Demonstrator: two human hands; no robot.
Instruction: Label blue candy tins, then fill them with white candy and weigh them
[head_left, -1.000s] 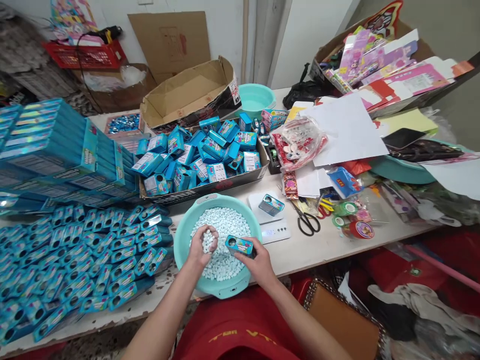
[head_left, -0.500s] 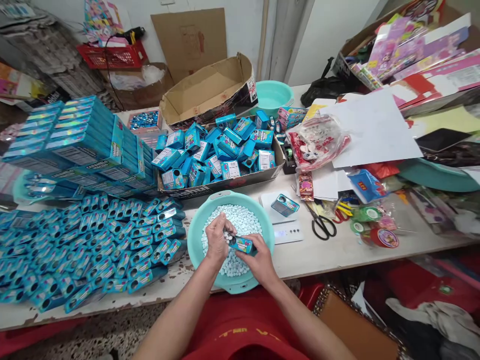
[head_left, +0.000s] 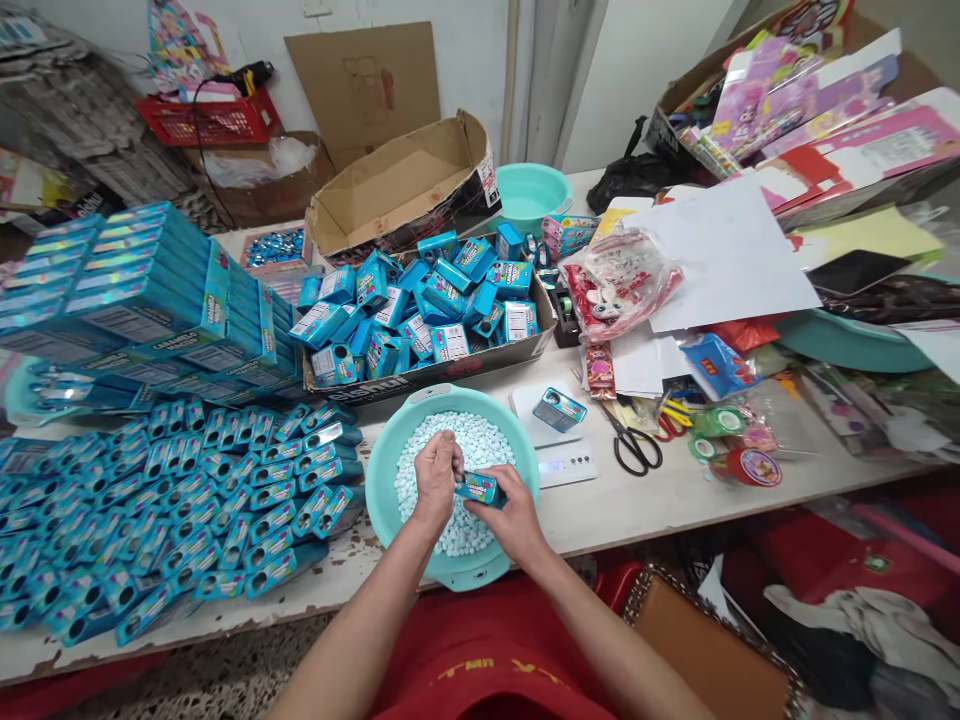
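Note:
My right hand (head_left: 511, 512) grips a small blue candy box (head_left: 480, 487), held tilted over a turquoise basin (head_left: 384, 522). At the box's left end my left hand (head_left: 438, 476) is curled closed, its fingertips close to the opening. White candies showed at those fingers a moment ago; the curled fingers now mostly hide what they hold. Small white candies (head_left: 466, 532) cover the bottom of the basin beneath both hands. Right of the basin, another blue box (head_left: 559, 409) rests on a white digital scale (head_left: 570, 465) with a lit display.
Many blue boxes with round holes (head_left: 202, 500) stand packed at left, before stacked display cartons (head_left: 150, 290). A cardboard tray (head_left: 427, 380) of loose blue boxes lies behind the basin. Scissors (head_left: 637, 450), tape rolls (head_left: 724, 422) and a plastic bag (head_left: 622, 285) lie at right.
My left hand has turned and closed more at the box's end, so the candies at its fingers no longer show. The whole view has shifted slightly.

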